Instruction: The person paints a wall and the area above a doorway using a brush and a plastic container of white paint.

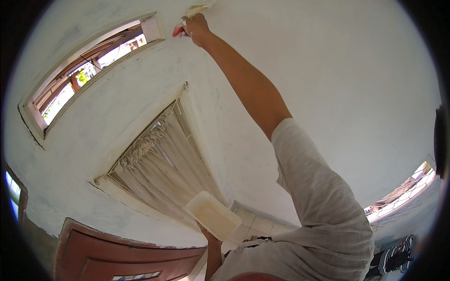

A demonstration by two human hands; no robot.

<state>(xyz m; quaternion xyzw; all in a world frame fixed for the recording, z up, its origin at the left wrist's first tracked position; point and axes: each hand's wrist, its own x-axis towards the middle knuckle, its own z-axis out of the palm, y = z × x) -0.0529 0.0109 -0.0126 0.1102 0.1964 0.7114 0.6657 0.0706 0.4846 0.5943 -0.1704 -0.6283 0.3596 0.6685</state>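
My right hand (197, 28) is raised high at the end of an outstretched arm, close to the wall near the top corner. It grips a red-handled tool (178, 31); its working end is hidden by the hand, so its kind cannot be told. White smears mark the fingers. Just beyond the hand is a yellowish patch (197, 9) at the top of the wall. Low down, my left hand (211, 234) supports a whitish plastic container (213, 216) from beneath and the side. The container's inside looks pale, and its contents are unclear.
A curtained window (168, 158) and a long vent opening (95, 66) are in the left wall (140, 95). Below is a reddish-brown door (123, 254). The plain wall (334, 80) spans the right. A window with wire mesh (400, 196) and striped cloth (392, 258) appear at lower right.
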